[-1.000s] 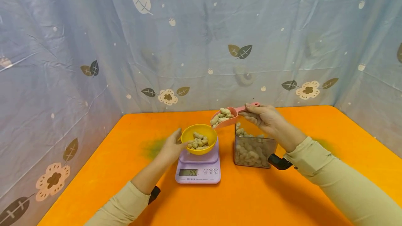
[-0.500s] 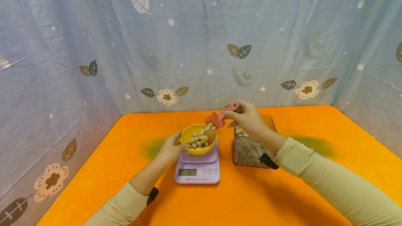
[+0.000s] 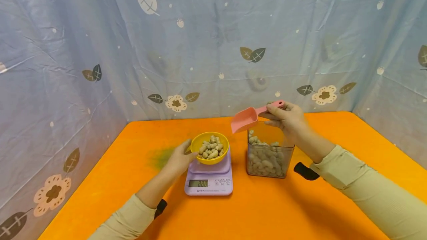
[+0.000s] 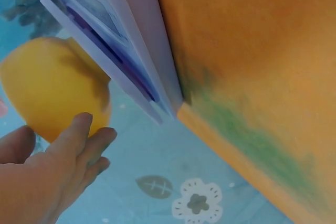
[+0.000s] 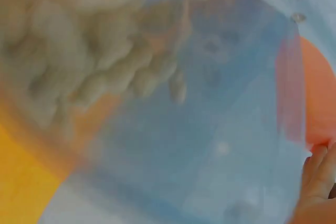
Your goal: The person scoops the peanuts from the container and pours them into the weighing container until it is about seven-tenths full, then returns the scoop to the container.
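A yellow bowl (image 3: 209,161) of unshelled peanuts (image 3: 211,149) sits on a lilac kitchen scale (image 3: 209,188), whose display is lit. At the bowl's left side is my left hand (image 3: 180,157), thumb and fingers spread around its wall; in the left wrist view the fingers (image 4: 79,140) look fairly straight against the bowl or just beside it. My right hand (image 3: 288,120) pinches the handle of a pink scoop (image 3: 246,119) above the table. The scoop's bowl looks empty and tilts down to the left. Only part of the scoop shows in the right wrist view, behind a clear container wall.
A clear, brownish-tinted square container (image 3: 267,162) partly filled with peanuts stands right of the scale, below my right hand. Orange cloth (image 3: 253,210) covers the table. Patterned blue curtains (image 3: 213,47) hang behind and along both sides.
The scoop tipped its peanuts into the bowl, then my right hand drew it back up and right, emptied. More peanuts lie in the bowl. My left hand stayed beside it.
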Available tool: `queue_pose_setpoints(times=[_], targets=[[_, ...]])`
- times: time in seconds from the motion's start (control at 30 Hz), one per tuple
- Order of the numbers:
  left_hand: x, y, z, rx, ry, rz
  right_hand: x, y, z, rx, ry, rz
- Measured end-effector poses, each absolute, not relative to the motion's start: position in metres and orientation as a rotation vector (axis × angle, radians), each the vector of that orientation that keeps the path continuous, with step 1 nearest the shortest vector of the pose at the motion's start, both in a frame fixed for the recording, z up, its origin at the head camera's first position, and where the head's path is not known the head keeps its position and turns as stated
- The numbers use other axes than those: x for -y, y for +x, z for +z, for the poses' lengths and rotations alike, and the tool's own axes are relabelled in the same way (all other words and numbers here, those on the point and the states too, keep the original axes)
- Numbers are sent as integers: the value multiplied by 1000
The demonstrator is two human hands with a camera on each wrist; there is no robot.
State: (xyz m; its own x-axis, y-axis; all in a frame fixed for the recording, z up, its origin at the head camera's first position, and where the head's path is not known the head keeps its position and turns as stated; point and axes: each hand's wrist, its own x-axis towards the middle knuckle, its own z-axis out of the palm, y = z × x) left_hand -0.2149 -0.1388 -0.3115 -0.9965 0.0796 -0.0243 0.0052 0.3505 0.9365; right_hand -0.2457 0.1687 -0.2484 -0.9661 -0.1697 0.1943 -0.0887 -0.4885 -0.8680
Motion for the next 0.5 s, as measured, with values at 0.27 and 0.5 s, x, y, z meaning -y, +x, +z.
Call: queue_pose_setpoints(times=[0.27,0.5], targets=[[148,-209,-312,-2533,120,1773,-214,-238,-245,-1516,-347,-2647],[154,-206,-312,-2594,141,1741,-235,-237,-264,-1869,-162,-2477]])
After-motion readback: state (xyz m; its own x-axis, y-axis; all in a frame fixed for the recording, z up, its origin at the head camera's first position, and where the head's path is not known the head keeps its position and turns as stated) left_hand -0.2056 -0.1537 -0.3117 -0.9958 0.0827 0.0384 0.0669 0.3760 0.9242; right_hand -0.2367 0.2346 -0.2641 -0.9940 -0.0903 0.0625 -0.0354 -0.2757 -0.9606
